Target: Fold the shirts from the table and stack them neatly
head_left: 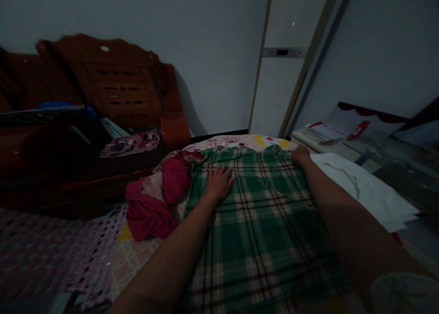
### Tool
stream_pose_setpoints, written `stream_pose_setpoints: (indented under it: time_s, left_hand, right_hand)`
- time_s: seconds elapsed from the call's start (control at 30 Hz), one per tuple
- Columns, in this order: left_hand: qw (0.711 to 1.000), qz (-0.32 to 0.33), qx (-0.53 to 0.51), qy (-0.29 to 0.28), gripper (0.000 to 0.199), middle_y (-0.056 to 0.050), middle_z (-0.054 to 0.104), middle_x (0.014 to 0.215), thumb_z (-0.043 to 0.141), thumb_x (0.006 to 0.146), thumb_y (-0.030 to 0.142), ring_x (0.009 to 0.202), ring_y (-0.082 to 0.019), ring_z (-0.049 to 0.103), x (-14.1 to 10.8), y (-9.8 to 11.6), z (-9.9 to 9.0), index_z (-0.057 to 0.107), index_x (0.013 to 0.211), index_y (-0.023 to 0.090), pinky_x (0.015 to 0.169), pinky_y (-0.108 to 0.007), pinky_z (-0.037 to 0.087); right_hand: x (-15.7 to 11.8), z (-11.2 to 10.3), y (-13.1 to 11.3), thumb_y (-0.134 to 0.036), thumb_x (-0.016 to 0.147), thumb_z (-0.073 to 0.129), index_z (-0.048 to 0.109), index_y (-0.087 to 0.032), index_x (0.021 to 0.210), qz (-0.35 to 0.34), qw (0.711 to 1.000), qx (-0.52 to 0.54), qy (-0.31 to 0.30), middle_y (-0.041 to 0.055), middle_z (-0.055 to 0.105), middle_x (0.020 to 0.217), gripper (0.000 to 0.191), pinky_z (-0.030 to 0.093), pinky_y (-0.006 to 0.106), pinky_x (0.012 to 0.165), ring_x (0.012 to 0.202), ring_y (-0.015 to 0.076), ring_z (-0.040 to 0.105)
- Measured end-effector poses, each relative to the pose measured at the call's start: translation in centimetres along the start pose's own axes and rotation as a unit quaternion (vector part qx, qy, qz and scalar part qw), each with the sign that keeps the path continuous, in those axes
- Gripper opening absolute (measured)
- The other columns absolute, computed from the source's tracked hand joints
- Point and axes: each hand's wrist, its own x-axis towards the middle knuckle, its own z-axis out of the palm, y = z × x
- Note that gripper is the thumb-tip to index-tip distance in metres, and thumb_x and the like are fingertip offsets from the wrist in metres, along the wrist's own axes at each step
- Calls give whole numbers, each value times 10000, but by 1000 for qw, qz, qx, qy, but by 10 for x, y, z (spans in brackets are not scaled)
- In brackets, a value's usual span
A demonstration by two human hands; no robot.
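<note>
A green plaid cloth point(260, 222) is spread over a surface with a flowered cover point(133, 259), and small wrinkles run along its far edge. Flat on the upper left part of the cloth lies my left hand point(218, 182), fingers apart. My right hand point(301, 154) reaches to the far right corner, its fingers closed on the cloth's edge. Bunched up beside the cloth's left edge is a crimson piece of fabric point(151, 213). White folded cloth point(363, 190) lies to the right, beyond my right forearm.
A carved wooden seat point(116, 85) stands at the left with a patterned cloth point(133, 142) on it. Lower left is a woven pink surface point(61, 254). A tall white cabinet-like unit point(277, 89) rises behind. Papers point(320, 133) are stacked at the right.
</note>
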Motion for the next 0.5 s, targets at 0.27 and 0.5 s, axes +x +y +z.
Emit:
stream_pose_setpoints:
  time_s: [0.27,0.5]
  left_hand:
    - [1000,-2,-11,4,530,-108,379,1562,362,995,450,1443,-301,327,1,-1,1,419,1477,236,1175,-531,240]
    - [1000,4,-9,13,528,-108,379,1562,356,998,452,1441,-310,330,-1,-1,1,426,1469,226,1173,-540,243]
  right_hand:
    - [-1,24,-3,-140,793,570,395,0,1423,60,997,4,-50,238,686,1115,668,498,377,886,1037,307,663]
    - [14,35,-12,-228,849,591,504,-58,1322,87,985,60,-133,151,705,659,511,539,459,632,609,290,685]
